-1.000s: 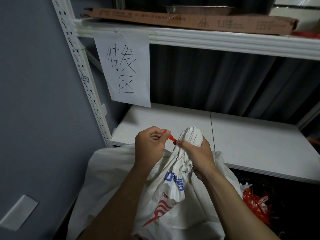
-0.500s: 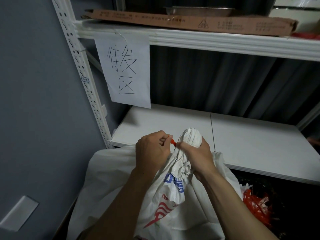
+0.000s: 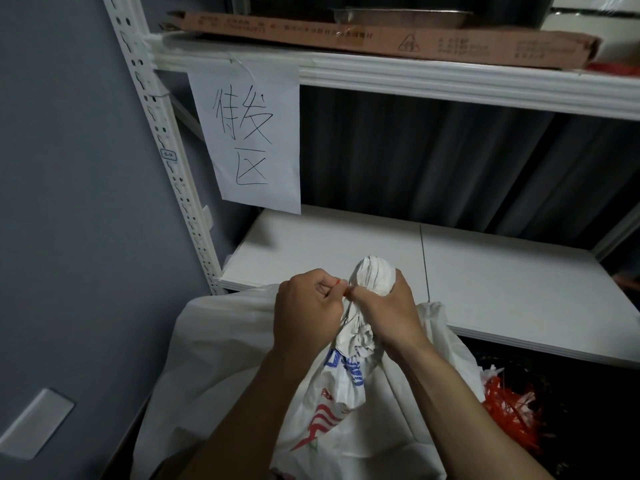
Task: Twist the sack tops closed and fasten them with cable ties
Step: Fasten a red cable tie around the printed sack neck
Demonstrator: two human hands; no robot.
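Pinching cable tie (image 3: 338, 283) on twisted sack (image 3: 375, 276)

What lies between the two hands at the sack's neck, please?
Head view: a short bit of red cable tie bridges the left hand and right hand, beside the twisted sack top.

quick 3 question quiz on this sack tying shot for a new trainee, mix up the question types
1. True or false: the right hand grips the twisted neck of the white sack.
2. Multiple choice: the cable tie pinched by the left hand is A) red B) black C) green.
3. Short answer: what hangs from the front edge of the upper shelf?

Key: 1 true. 2 A. 3 a handwritten paper sign.
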